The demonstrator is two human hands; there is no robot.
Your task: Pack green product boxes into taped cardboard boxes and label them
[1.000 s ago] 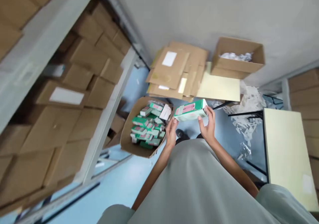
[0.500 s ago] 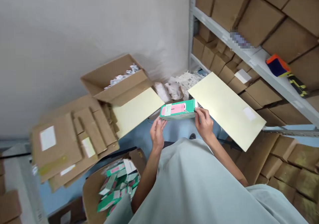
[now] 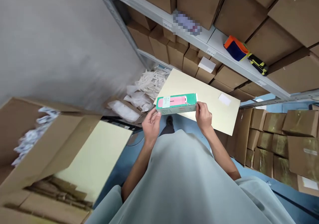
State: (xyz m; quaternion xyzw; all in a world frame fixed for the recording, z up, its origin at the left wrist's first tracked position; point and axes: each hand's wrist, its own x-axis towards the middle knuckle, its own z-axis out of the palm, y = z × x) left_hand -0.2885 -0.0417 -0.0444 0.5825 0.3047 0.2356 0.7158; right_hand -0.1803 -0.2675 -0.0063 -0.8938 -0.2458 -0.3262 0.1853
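A long green box (image 3: 176, 103) with a pink bottle-like picture and a pale label lies across both hands in front of my body. My left hand (image 3: 151, 122) pinches its left end, thumb on the near side. At the other end, the fingers of my right hand (image 3: 204, 117) close on the edge, where a bit of white shows. Under and behind the box is a cream-coloured tabletop (image 3: 199, 94), with a white paper slip (image 3: 224, 99) on its right part.
Metal shelving (image 3: 209, 49) full of cardboard boxes runs along the back right. On it lie an orange-and-blue item (image 3: 235, 48) and a yellow-black tool (image 3: 258, 64). White scraps (image 3: 151, 82) are heaped near the corner. An open carton (image 3: 57, 131) stands left; stacked boxes (image 3: 279, 127) stand right.
My view and body have turned right, so the shelving and the cream tabletop now sit more centrally. The carton of green boxes has left the view. Both hands still hold the green box.
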